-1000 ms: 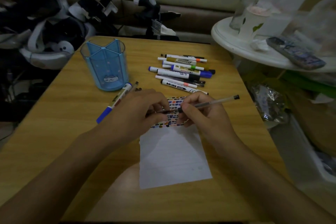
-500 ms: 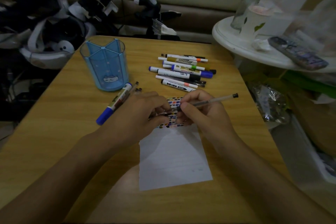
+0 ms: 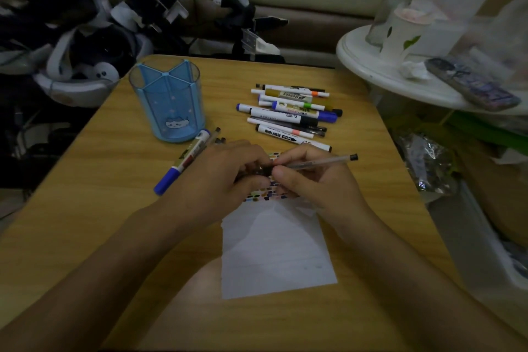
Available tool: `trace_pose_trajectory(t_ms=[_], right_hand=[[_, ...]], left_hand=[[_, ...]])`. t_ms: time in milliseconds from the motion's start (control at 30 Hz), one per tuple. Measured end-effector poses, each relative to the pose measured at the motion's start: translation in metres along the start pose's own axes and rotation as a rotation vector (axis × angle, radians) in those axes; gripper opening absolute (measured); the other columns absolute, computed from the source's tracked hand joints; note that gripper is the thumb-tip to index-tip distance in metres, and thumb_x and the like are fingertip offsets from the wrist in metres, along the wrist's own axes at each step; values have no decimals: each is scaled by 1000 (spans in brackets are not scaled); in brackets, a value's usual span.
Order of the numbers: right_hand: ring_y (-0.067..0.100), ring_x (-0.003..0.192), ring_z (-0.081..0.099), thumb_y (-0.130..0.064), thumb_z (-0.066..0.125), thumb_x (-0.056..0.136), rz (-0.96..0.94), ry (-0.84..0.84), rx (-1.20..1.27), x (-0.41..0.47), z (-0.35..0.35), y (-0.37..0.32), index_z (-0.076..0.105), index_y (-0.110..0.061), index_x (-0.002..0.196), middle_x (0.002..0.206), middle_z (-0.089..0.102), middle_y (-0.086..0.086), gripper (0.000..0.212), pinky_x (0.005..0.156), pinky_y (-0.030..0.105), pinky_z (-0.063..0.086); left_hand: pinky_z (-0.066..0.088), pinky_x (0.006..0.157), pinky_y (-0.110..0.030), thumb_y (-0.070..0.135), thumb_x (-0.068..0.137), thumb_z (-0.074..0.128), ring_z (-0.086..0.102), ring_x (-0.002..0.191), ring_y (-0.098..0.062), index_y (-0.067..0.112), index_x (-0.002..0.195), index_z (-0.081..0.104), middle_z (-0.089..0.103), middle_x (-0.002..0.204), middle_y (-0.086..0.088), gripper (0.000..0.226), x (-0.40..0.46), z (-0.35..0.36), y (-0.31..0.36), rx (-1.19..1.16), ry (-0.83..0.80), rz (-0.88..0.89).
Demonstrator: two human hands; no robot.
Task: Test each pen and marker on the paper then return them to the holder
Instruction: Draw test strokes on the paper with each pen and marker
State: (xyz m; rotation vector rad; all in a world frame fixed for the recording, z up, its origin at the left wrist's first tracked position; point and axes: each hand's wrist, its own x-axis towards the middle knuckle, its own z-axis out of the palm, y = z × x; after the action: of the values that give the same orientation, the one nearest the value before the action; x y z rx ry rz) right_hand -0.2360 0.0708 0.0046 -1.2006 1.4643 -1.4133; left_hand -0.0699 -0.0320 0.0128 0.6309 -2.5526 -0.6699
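My right hand grips a clear gel pen whose black end points right. My left hand pinches the pen's black cap at the pen's tip, above the top of the white paper. The paper's top strip carries coloured test marks. A blue pen holder stands upright at the back left. A pile of markers and pens lies to the holder's right. A blue-capped marker and thin pens lie beside the holder, left of my left hand.
All this sits on a wooden table. A white round side table with a cup and a remote stands at the right. Dark gear and headsets are piled beyond the table's back left edge.
My hands have drawn together, and my left fingers now meet the pen's tip with the cap. The pen has lifted slightly off the paper.
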Motion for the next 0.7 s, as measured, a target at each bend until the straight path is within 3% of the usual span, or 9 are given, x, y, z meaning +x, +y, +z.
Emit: trace_pose_trajectory(t_ms=[167, 333, 500, 600, 700], right_hand=[[16, 72, 71, -20, 58, 97, 59, 71, 9, 4, -5, -5, 67, -15, 106, 80, 74, 3, 13, 66, 26, 58], [13, 75, 71, -21, 63, 94, 66, 112, -51, 5, -16, -8, 67, -15, 97, 82, 74, 1, 8, 69, 27, 61], [12, 74, 70, -20, 66, 92, 60, 98, -58, 6, -16, -8, 69, -13, 91, 80, 74, 2, 8, 67, 24, 59], [11, 73, 68, -19, 67, 90, 29, 82, -72, 8, -15, -7, 70, -12, 89, 78, 73, 2, 7, 66, 23, 57], [11, 73, 68, -26, 69, 84, 28, 73, -65, 8, -10, -6, 71, -15, 88, 78, 74, 1, 12, 66, 24, 58]], left_hand=[[40, 63, -11, 21, 88, 71, 55, 82, 1, 26, 98, 66, 61, 87, 14, 12, 0, -4, -6, 44, 30, -90], [40, 63, -12, 23, 90, 68, 54, 86, 2, 30, 103, 64, 61, 93, 14, 16, -1, -6, -11, 81, 38, -96], [44, 68, -22, 21, 95, 59, 51, 87, -5, 29, 114, 61, 57, 97, 9, 20, -1, -4, -13, 62, 46, -30], [43, 68, -15, 36, 98, 53, 54, 89, -2, 28, 113, 62, 55, 95, 10, 19, -2, -5, -12, -2, 94, -7], [41, 66, -14, 55, 94, 44, 53, 87, -1, 31, 110, 64, 53, 91, 12, 35, -2, -5, -11, 26, 91, -24]])
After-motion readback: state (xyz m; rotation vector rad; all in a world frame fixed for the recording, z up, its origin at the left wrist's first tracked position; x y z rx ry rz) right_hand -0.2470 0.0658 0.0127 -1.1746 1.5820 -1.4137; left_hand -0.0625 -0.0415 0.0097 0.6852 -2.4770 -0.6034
